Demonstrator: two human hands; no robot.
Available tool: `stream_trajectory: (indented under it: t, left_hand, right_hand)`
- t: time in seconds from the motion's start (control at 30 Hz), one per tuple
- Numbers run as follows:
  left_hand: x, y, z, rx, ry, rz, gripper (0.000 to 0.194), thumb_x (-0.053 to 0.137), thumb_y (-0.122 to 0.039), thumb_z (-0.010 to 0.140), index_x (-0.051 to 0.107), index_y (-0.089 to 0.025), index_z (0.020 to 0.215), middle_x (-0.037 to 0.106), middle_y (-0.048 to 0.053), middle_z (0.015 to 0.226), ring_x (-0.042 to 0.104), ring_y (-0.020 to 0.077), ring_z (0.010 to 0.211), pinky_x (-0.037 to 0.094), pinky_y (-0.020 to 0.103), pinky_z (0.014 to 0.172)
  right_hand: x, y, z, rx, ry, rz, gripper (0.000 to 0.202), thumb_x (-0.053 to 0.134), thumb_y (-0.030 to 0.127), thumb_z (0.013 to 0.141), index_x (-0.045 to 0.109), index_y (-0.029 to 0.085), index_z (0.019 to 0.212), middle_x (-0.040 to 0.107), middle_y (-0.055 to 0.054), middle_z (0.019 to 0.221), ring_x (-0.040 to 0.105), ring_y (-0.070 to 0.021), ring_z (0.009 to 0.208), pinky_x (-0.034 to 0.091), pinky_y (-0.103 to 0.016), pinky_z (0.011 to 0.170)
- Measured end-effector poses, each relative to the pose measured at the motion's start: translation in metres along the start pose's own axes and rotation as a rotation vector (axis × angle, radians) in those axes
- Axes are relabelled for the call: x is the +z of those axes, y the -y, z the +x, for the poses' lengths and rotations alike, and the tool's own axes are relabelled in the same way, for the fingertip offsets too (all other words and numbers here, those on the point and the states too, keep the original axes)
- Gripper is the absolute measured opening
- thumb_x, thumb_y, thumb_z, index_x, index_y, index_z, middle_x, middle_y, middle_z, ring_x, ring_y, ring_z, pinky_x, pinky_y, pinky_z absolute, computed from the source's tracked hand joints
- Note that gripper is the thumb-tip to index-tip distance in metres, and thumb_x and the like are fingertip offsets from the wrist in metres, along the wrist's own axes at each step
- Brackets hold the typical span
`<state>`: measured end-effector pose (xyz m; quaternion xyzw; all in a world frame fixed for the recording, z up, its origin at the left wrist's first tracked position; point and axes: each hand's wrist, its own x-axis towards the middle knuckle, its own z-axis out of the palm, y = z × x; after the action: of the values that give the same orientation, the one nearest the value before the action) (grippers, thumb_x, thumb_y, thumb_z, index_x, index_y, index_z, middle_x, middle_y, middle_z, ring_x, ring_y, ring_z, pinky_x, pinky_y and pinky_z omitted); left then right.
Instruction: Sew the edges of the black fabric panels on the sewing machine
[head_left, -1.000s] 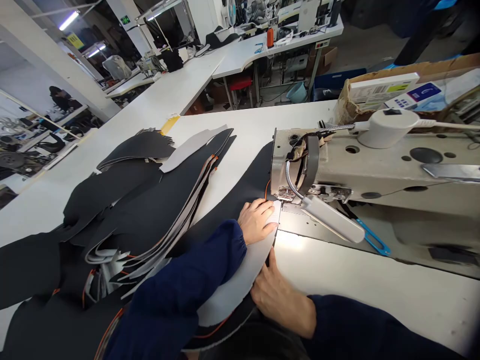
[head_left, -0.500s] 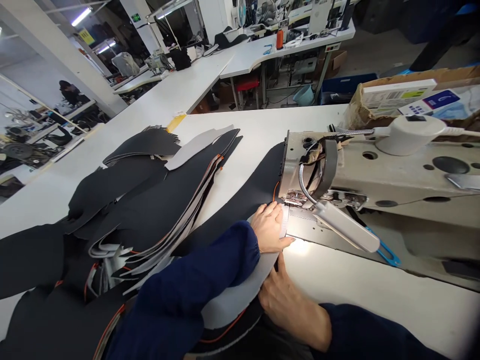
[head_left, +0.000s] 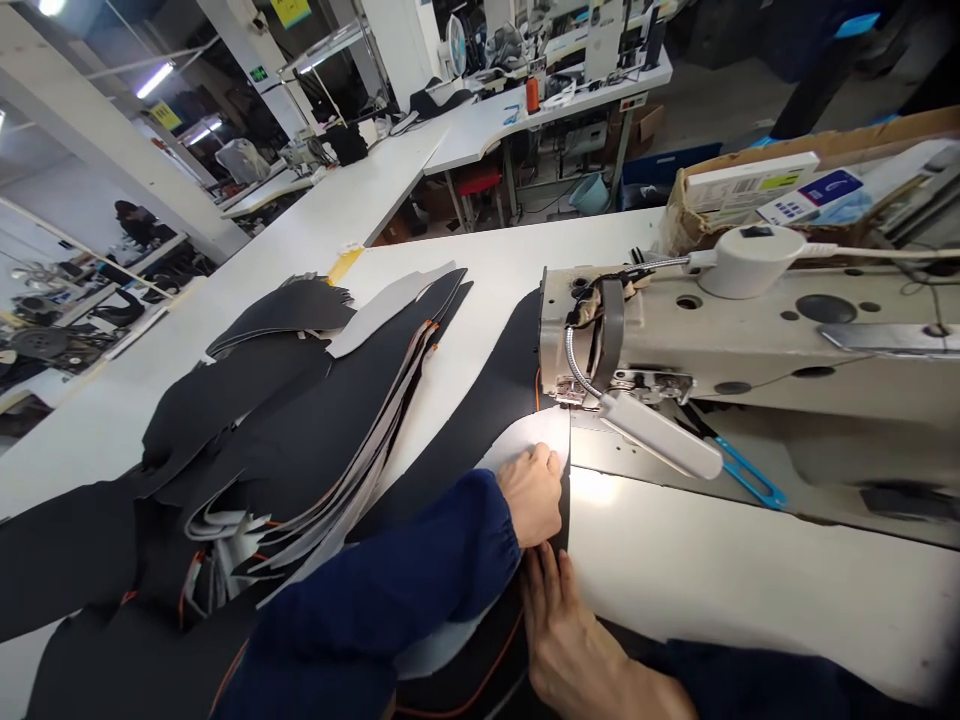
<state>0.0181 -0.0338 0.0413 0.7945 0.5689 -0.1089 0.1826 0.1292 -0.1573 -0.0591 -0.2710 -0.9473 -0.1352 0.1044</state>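
My left hand [head_left: 531, 494] is closed, its fingers curled onto a light grey fabric piece [head_left: 534, 432] just in front of the sewing machine's [head_left: 581, 335] presser foot. That grey piece lies over a larger black fabric panel [head_left: 480, 400], which runs under the machine head. An orange thread [head_left: 538, 388] shows on the panel beside the needle area. Closer to me, my right hand [head_left: 564, 630] lies with fingers stretched out on the black fabric, just below the left hand. The left fingertips are partly hidden.
Stacked black fabric pieces [head_left: 300, 420] with grey undersides and orange edges spread across the left of the table. A gooseneck lamp [head_left: 664, 436] and a blue-handled tool [head_left: 750, 474] are at the machine. Behind it stands a cardboard box [head_left: 686, 215] of packages.
My left hand has gone from flat near the presser foot to curled and closer to me. My right hand's fingers have straightened and lie flat. The view has shifted slightly.
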Motion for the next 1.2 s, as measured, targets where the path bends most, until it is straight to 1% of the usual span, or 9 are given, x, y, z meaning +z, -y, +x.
stream_trajectory:
  t: [0.13, 0.27, 0.37, 0.47, 0.63, 0.83, 0.93, 1.07, 1.2]
  left_hand:
    - [0.001, -0.001, 0.016, 0.010, -0.012, 0.033, 0.038, 0.045, -0.015, 0.077, 0.055, -0.009, 0.113, 0.055, 0.016, 0.109, 0.060, 0.0262, 0.088, 0.050, 0.036, 0.069]
    - [-0.004, 0.000, 0.026, 0.001, -0.028, 0.045, 0.037, 0.051, -0.018, 0.074, 0.056, -0.009, 0.109, 0.055, 0.016, 0.110, 0.060, 0.0254, 0.089, 0.051, 0.034, 0.070]
    - [-0.008, 0.001, 0.021, 0.033, 0.047, 0.046, 0.041, 0.056, -0.021, 0.070, 0.057, -0.008, 0.109, 0.055, 0.016, 0.111, 0.060, 0.0265, 0.090, 0.052, 0.036, 0.073]
    - [-0.010, 0.000, 0.012, 0.060, 0.106, 0.049, 0.035, 0.053, -0.022, 0.075, 0.059, -0.006, 0.106, 0.057, 0.016, 0.106, 0.062, 0.0265, 0.086, 0.053, 0.037, 0.073]
    - [-0.009, 0.000, 0.018, 0.037, 0.056, 0.082, 0.029, 0.049, -0.019, 0.078, 0.059, -0.008, 0.103, 0.057, 0.015, 0.106, 0.063, 0.0252, 0.083, 0.052, 0.036, 0.069]
    - [-0.013, 0.005, 0.033, 0.056, -0.021, 0.090, 0.032, 0.050, -0.018, 0.075, 0.058, -0.009, 0.106, 0.056, 0.015, 0.108, 0.061, 0.0269, 0.092, 0.052, 0.037, 0.072]
    - [-0.011, 0.007, 0.028, 0.068, 0.001, 0.090, 0.038, 0.053, -0.017, 0.074, 0.055, -0.007, 0.110, 0.056, 0.016, 0.108, 0.060, 0.0280, 0.095, 0.052, 0.037, 0.075]
    - [-0.006, 0.007, 0.024, 0.092, 0.017, 0.090, 0.033, 0.051, -0.017, 0.078, 0.056, -0.005, 0.109, 0.056, 0.016, 0.105, 0.061, 0.0271, 0.090, 0.052, 0.037, 0.074]
    - [-0.008, 0.007, 0.036, 0.107, 0.003, 0.108, 0.028, 0.048, -0.013, 0.080, 0.058, -0.006, 0.105, 0.056, 0.017, 0.106, 0.060, 0.0259, 0.090, 0.052, 0.036, 0.076]
  right_hand:
    - [-0.006, -0.012, 0.009, -0.025, -0.007, -0.001, 0.052, 0.049, 0.031, 0.075, 0.065, -0.003, 0.111, 0.060, -0.030, 0.117, 0.052, -0.0475, 0.114, 0.034, -0.069, 0.097]
    - [-0.026, -0.032, 0.026, -0.052, 0.028, -0.006, 0.051, 0.051, 0.025, 0.074, 0.063, -0.008, 0.111, 0.059, -0.035, 0.115, 0.054, -0.0479, 0.109, 0.037, -0.070, 0.092]
    - [-0.040, -0.048, 0.037, -0.062, 0.144, -0.046, 0.043, 0.052, 0.019, 0.073, 0.066, -0.003, 0.108, 0.062, -0.032, 0.112, 0.058, -0.0424, 0.106, 0.040, -0.066, 0.091]
    - [-0.046, -0.060, 0.043, -0.134, 0.182, -0.098, 0.036, 0.051, 0.015, 0.074, 0.069, 0.002, 0.103, 0.066, -0.026, 0.104, 0.061, -0.0379, 0.098, 0.042, -0.063, 0.092]
    - [-0.043, -0.064, 0.049, -0.119, 0.248, -0.108, 0.034, 0.053, 0.014, 0.073, 0.071, 0.005, 0.101, 0.068, -0.024, 0.100, 0.063, -0.0377, 0.093, 0.045, -0.061, 0.087]
    - [-0.029, -0.047, 0.042, -0.078, 0.130, -0.096, 0.047, 0.055, 0.020, 0.074, 0.063, -0.005, 0.113, 0.061, -0.033, 0.112, 0.060, -0.0420, 0.102, 0.045, -0.061, 0.088]
    - [-0.026, -0.054, 0.048, -0.065, 0.201, -0.116, 0.041, 0.053, 0.015, 0.074, 0.066, -0.003, 0.108, 0.064, -0.030, 0.106, 0.062, -0.0395, 0.096, 0.045, -0.061, 0.087]
    - [-0.027, -0.066, 0.058, -0.086, 0.251, -0.088, 0.030, 0.052, 0.011, 0.071, 0.072, 0.006, 0.092, 0.069, -0.023, 0.091, 0.064, -0.0371, 0.085, 0.046, -0.060, 0.081]
    - [-0.025, -0.062, 0.057, -0.066, 0.173, -0.087, 0.035, 0.053, 0.011, 0.070, 0.069, -0.001, 0.099, 0.067, -0.029, 0.097, 0.063, -0.0384, 0.089, 0.046, -0.059, 0.081]
